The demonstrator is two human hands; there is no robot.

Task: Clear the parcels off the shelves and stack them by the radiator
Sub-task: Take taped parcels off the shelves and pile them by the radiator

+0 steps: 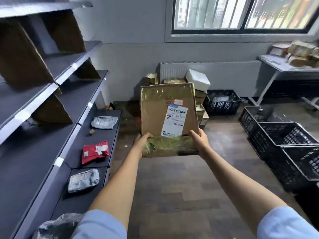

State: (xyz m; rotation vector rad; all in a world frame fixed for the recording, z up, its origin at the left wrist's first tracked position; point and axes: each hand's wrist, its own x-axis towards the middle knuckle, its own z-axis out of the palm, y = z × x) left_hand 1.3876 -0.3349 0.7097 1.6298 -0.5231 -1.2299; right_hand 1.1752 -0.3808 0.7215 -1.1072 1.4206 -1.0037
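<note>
**Box carried toward the radiator pile**

A person holds a flat cardboard box [168, 116] out in front with both arms stretched, its long axis running away from the body and pointing at the radiator [174, 70] on the far wall. The left hand [142, 141] grips the near left corner and the right hand [200, 141] the near right corner, fingers curled under and thumbs on top, so each grip is closed on the box itself. The far edge tilts up, label facing the ceiling.

Straight beyond the box, against the radiator, sits the stack of parcels [198, 94], topped by a white foam box [197, 80]. The carried box is well apart from that stack and not yet set down; both hands are about equally near it.

To the left, the lowest shelf [103, 150] carries 3 soft bags yet to move: a grey one [104, 122], a red one [95, 150] and another grey one [83, 180]. I judge the job as partly done.
</note>
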